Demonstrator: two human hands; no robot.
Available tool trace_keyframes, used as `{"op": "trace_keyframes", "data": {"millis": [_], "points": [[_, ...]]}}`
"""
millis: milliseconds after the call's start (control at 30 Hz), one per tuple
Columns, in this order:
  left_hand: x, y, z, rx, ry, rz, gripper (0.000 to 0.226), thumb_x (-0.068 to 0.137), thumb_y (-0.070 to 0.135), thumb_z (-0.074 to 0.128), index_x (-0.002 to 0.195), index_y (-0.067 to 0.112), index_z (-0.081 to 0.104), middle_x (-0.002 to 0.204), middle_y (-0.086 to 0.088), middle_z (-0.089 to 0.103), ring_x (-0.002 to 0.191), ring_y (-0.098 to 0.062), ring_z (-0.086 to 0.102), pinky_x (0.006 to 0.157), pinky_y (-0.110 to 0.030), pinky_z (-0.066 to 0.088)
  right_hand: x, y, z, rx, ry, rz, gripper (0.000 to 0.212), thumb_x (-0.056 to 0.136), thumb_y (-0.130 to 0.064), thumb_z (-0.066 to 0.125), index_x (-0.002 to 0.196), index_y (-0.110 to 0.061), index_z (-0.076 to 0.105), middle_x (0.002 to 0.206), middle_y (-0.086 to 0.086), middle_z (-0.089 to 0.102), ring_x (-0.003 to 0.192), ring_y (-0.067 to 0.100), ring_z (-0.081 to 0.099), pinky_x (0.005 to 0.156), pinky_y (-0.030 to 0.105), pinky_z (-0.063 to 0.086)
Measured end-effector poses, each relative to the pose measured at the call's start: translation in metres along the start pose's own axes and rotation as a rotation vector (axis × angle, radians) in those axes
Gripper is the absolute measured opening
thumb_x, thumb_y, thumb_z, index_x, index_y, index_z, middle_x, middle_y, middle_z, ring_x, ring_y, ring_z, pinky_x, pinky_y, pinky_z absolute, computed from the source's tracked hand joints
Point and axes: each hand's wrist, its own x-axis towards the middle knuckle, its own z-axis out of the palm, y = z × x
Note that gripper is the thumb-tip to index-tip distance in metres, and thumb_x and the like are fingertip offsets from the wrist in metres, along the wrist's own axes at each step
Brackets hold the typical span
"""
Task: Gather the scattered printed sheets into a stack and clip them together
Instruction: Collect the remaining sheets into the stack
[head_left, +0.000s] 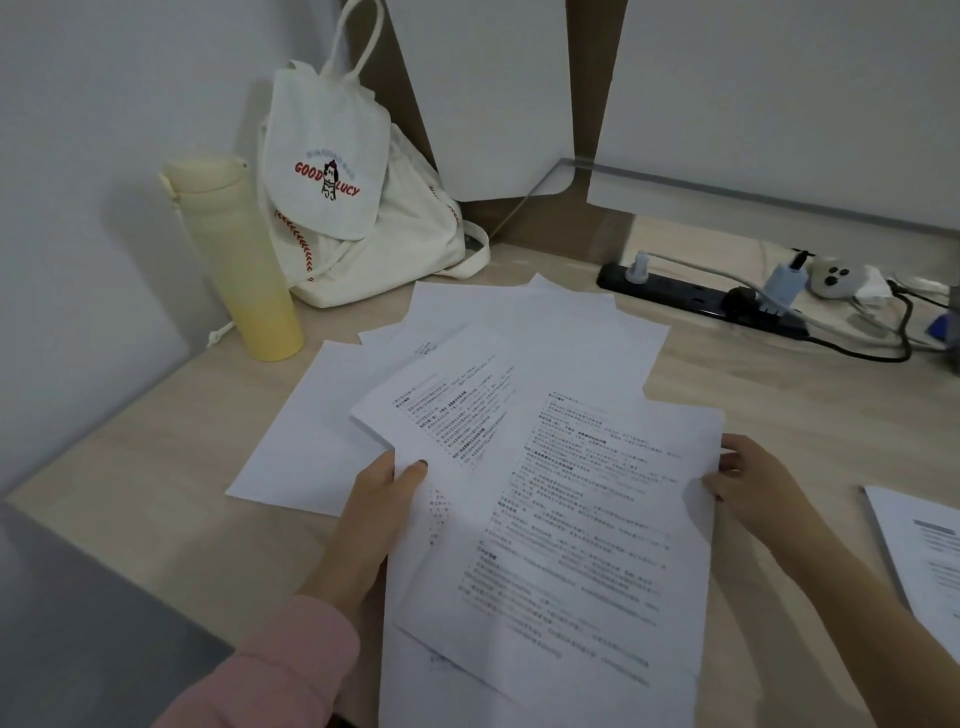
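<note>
Our left hand (387, 486) pinches the near corner of a small sheaf (441, 410), thumb on top. Our right hand (748, 480) holds the right edge of the large top sheet (587, 519) between thumb and fingers.

The scattered sheets lie directly ahead of us, between the two hands and beyond them. The top sheet runs its long axis away from us, leaning a little right. The sheaf is skewed left across it, and plain white pages (545, 332) fan out farther back toward the bag (353, 208) and the power strip (675, 293). One page (301, 441) juts out to the left, nearer our left hand. Another printed batch (924, 551) sits apart at the right margin, nearer our right hand.

We judge the next move to be drawing both hands inward to square the edges. Bare desk (182, 519) on the left gives room. The yellow bottle (234, 249) stands just beyond the left page, and cables (857, 348) crowd the back right. We see no clip.
</note>
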Motion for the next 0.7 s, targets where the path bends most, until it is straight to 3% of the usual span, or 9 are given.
{"op": "trace_keyframes", "data": {"millis": [100,167,300,433,500,600,700], "points": [[0.004,-0.003,-0.002,0.057,-0.010,0.005,0.022,0.094,0.021,0.048,0.101,0.004,0.060,0.109,-0.019,0.066,0.091,-0.026,0.061,0.089,-0.043,0.048,0.000,-0.008,-0.009,-0.128,0.126,-0.104,0.036,0.088,0.003,0.045,0.123,-0.003,0.051,0.095,0.012,0.058,0.081,0.024,0.049,0.059,0.030,0.034],[0.007,-0.005,-0.002,0.083,-0.021,0.007,0.026,0.094,0.023,0.047,0.103,0.001,0.058,0.107,-0.020,0.065,0.089,-0.025,0.059,0.085,-0.041,0.048,0.005,-0.019,-0.013,-0.144,0.164,-0.165,0.032,0.089,0.003,0.046,0.118,-0.004,0.056,0.097,0.013,0.060,0.082,0.023,0.049,0.062,0.029,0.035],[0.013,-0.010,-0.001,0.134,-0.033,0.016,0.027,0.094,0.025,0.045,0.103,0.002,0.058,0.095,-0.013,0.063,0.084,-0.021,0.058,0.074,-0.034,0.045,0.029,-0.056,0.004,-0.105,0.141,-0.270,0.023,0.089,-0.002,0.047,0.105,-0.006,0.063,0.098,0.008,0.063,0.088,0.021,0.054,0.074,0.028,0.038],[0.013,-0.010,-0.001,0.168,-0.023,0.031,0.031,0.094,0.027,0.044,0.099,-0.001,0.055,0.089,-0.016,0.061,0.078,-0.021,0.057,0.070,-0.032,0.044,0.051,-0.093,0.042,-0.106,0.072,-0.353,0.021,0.092,-0.005,0.043,0.099,-0.007,0.063,0.092,0.003,0.059,0.085,0.019,0.052,0.062,0.023,0.037],[0.011,-0.009,-0.002,0.145,-0.040,0.058,0.032,0.095,0.029,0.042,0.097,0.000,0.056,0.091,-0.019,0.062,0.079,-0.021,0.057,0.071,-0.032,0.044,0.059,-0.107,0.062,-0.119,0.045,-0.387,0.022,0.093,-0.005,0.042,0.101,-0.007,0.062,0.093,0.003,0.057,0.085,0.018,0.050,0.070,0.024,0.035],[0.007,-0.008,-0.002,0.062,-0.046,0.092,0.028,0.096,0.036,0.041,0.087,0.017,0.059,0.088,0.001,0.065,0.080,-0.011,0.061,0.073,-0.024,0.046,0.069,-0.119,0.084,-0.094,-0.018,-0.386,0.024,0.094,-0.008,0.043,0.109,-0.012,0.061,0.100,0.004,0.056,0.088,0.018,0.050,0.075,0.026,0.036],[0.009,-0.011,-0.001,0.083,-0.049,0.138,0.018,0.094,0.030,0.049,0.102,0.020,0.061,0.097,0.010,0.066,0.087,-0.001,0.062,0.067,-0.010,0.049,0.077,-0.119,0.093,-0.121,-0.180,-0.301,0.033,0.093,-0.020,0.050,0.126,-0.019,0.049,0.116,0.007,0.054,0.097,0.023,0.053,0.078,0.029,0.039]]}}
